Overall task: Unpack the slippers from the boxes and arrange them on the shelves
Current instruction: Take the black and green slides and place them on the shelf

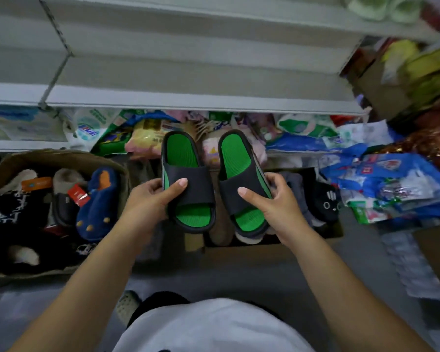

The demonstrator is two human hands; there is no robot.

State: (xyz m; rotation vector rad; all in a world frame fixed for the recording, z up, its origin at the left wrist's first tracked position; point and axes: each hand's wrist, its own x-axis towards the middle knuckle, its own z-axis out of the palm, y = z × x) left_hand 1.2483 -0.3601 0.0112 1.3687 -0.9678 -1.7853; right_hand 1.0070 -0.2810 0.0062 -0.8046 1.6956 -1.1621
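Observation:
I hold a pair of black slides with green insoles, heels pointing away from me. My left hand (150, 199) grips the left slide (186, 179) by its strap, thumb on top. My right hand (272, 201) grips the right slide (239, 179) the same way. Both slides hover above an open cardboard box (252, 250) with more slippers inside. White shelves (188, 97) run across the view beyond the slides; the boards nearest me are bare. Pale green slippers (381, 7) sit on a higher shelf at the top right.
A second open box (15, 161) at the left holds plush slippers, among them a blue one (97, 199). Packaged goods (142, 133) crowd the lowest shelf. Blue packets (391, 179) and cartons pile up on the right. Grey floor lies near my legs.

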